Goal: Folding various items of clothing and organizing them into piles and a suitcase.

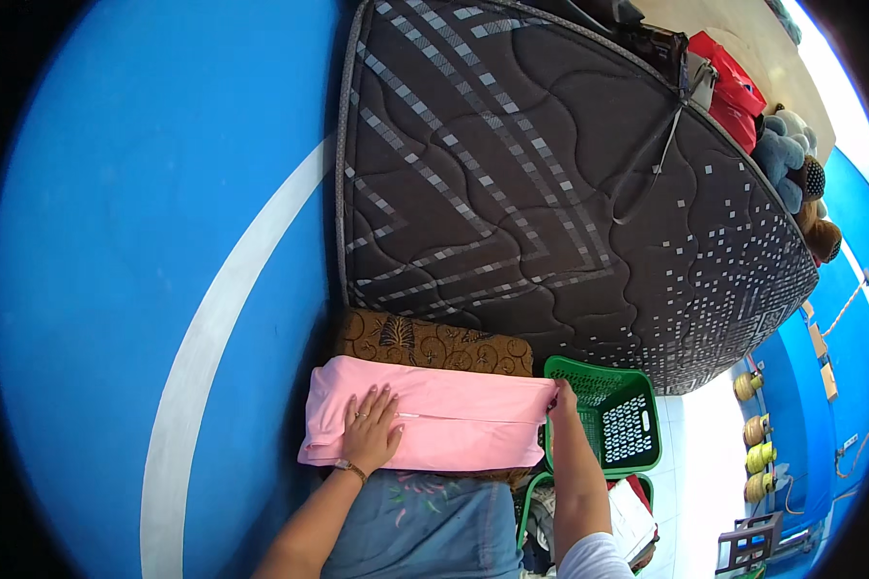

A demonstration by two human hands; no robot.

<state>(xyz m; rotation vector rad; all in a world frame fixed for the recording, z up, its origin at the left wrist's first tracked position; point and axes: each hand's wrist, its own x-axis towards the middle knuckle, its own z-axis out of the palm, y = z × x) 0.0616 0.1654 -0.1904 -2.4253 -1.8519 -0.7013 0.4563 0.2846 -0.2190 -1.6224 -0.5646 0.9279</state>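
A pink cloth garment, folded into a long rectangle, lies over a brown patterned cushion in front of me. My left hand, with a ring and a wristwatch, rests flat on the garment's left part, fingers spread. At the garment's right end, my right hand grips the upper corner between thumb and fingers; part of that hand is hidden by its own back and wrist.
A green plastic basket stands at the right; another below it holds clothes. A dark quilted mattress lies beyond the cushion. Stuffed toys and a red bag are farther off, with gas cylinders at the far right.
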